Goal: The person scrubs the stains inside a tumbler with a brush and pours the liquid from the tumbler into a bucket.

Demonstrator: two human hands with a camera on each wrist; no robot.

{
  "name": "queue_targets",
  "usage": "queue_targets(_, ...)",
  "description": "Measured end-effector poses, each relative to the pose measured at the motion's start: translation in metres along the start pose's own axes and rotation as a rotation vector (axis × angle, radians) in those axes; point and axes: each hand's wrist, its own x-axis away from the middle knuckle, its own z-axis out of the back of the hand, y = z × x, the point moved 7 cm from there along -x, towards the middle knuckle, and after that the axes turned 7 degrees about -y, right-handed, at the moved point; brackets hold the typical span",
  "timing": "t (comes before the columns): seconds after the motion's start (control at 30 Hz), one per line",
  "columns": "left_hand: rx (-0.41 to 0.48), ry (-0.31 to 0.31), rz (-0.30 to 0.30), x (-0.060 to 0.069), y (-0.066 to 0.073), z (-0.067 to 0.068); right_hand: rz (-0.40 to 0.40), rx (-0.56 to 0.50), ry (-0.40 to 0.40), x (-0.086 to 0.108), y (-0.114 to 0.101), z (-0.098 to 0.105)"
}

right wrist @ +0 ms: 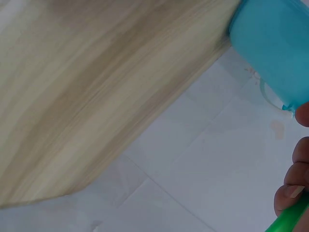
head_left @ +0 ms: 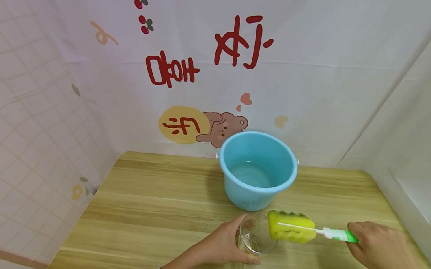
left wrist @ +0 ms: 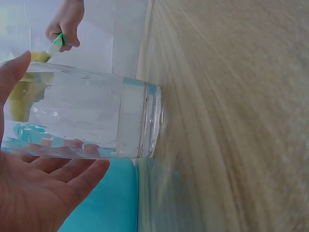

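Bucket, blue, right of centre: shallow water inside. Glass, clear, lower centre: gripped by left hand. Sponge brush, lower right: right hand grips handle.

L hand curved w/ thumb apart, R hand gripping, fingers curled
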Motion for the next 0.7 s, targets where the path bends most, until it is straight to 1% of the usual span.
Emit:
queue_targets(0.27, 0.013, 0.000, -0.006, 0.000, 0.001, 0.000, -0.028, -0.047, -0.005, 0.010, -0.001, -0.008)
queue_targets(0.47, 0.027, -0.008, -0.011, 0.001, 0.001, 0.001, -0.062, -0.068, -0.004, 0.020, 0.003, -0.014)
queue_targets(0.7, 0.026, -0.004, 0.003, 0.001, 0.000, 0.000, -0.150, -0.134, -0.067, 0.036, 0.010, -0.023)
